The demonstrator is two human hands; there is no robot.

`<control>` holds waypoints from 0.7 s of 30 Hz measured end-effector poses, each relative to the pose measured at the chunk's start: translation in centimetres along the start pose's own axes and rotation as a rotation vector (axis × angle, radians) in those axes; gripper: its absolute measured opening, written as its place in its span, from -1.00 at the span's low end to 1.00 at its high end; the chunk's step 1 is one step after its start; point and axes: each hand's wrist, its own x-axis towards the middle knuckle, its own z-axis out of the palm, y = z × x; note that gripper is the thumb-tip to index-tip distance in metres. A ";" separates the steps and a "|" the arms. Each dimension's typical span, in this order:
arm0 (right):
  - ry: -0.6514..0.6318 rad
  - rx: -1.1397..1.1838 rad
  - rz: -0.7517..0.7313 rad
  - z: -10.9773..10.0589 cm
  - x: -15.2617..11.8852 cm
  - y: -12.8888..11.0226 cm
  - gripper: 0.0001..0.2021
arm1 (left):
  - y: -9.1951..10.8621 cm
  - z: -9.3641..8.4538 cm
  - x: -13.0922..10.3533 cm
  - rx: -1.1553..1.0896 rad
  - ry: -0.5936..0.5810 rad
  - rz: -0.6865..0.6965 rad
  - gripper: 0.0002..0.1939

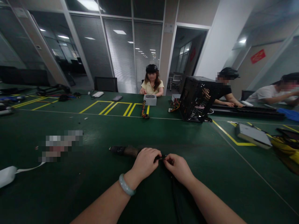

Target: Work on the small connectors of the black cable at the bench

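Observation:
A dark cylindrical tool, which looks like an electric screwdriver, lies on the green table with its narrow tip to the left. My left hand is closed over the tool's rear end, hiding that part. Right beside it, my right hand pinches the black cable near a small connector between the fingertips. The fingertips of both hands nearly meet there. From my right hand the cable runs down towards me across the table. Exactly how cable and tool join is hidden by my fingers.
A black computer case stands at the back right, with a grey power supply and its wires further left. A grey metal box lies at right. White adapter at left. Several people sit opposite; yellow tape marks the green table.

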 end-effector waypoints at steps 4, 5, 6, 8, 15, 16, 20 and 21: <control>-0.002 -0.024 -0.019 -0.1 -0.1 0.0 -0.88 | 0.2 -0.4 0.1 0.000 -0.018 0.010 -0.81; -0.004 -0.033 -0.024 -0.2 -0.1 0.0 -0.88 | 0.3 -0.5 0.1 0.001 -0.021 0.012 -0.81; -0.008 -0.042 -0.029 -0.2 -0.1 -0.1 -0.89 | 0.3 -0.5 0.1 0.003 -0.022 0.014 -0.81; -0.016 -0.053 -0.033 -0.3 -0.2 -0.2 -0.89 | 0.4 -0.5 0.1 0.009 -0.021 0.020 -0.81; -0.015 -0.038 -0.030 -0.3 -0.2 -0.2 -0.90 | 0.4 -0.5 -0.1 0.043 -0.035 0.042 -0.91; -0.017 -0.031 -0.031 -0.3 -0.2 -0.2 -0.90 | 0.4 -0.5 -0.1 0.042 -0.033 0.042 -0.92; -0.016 -0.021 -0.036 -0.3 -0.2 -0.1 -0.90 | 0.2 -0.3 -0.1 0.038 -0.028 0.055 -0.95; -0.014 -0.023 -0.036 -0.3 -0.2 -0.1 -0.90 | 0.1 -0.2 -0.2 0.039 -0.029 0.062 -0.95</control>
